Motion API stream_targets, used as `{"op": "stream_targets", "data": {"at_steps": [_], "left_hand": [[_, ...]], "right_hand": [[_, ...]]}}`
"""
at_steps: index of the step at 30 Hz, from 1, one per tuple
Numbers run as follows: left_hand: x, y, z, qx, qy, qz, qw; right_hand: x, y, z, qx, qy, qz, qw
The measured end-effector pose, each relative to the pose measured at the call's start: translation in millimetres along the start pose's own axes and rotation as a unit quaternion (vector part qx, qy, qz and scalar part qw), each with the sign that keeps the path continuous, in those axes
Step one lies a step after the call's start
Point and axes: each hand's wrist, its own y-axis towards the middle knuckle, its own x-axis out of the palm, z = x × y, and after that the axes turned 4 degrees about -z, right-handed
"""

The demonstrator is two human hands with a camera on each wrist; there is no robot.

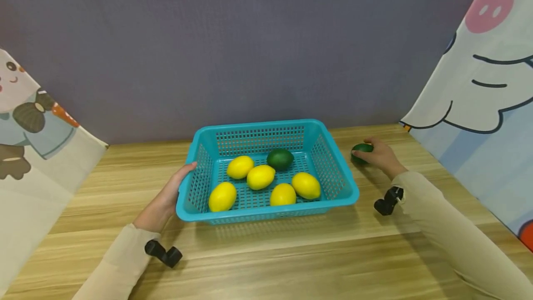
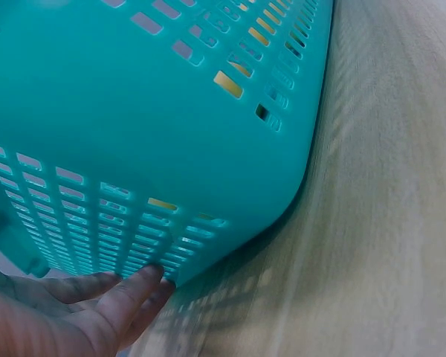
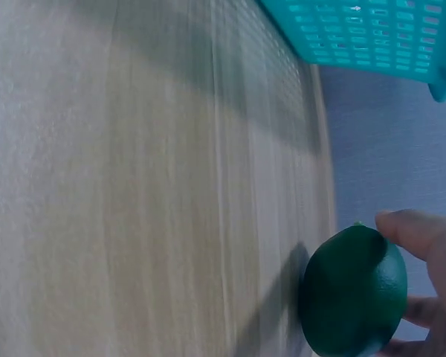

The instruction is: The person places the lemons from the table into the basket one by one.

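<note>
Our right hand (image 1: 381,154), right of centre in the head view, curls round a green lime (image 1: 360,152) resting on the wooden surface (image 1: 291,253), just beside the basket (image 1: 333,161). Our left hand (image 1: 168,196) lies with relaxed fingers against the basket's left wall, steadying it. Five lemons (image 1: 260,177) and another lime (image 1: 280,159) sit inside. To do this well, we judge a firm wrap round the lime matters, since it looks smooth and could roll.
</note>
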Motion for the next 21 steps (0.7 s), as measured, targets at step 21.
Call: {"op": "stream_targets", "data": {"at_steps": [21], "left_hand": [[0.5,1.4,0.3,0.008,-0.004,0.004,1.0000]], "right_hand": [[-0.1,4.8,5.1,0.001,-0.009,0.000,1.000]]}}
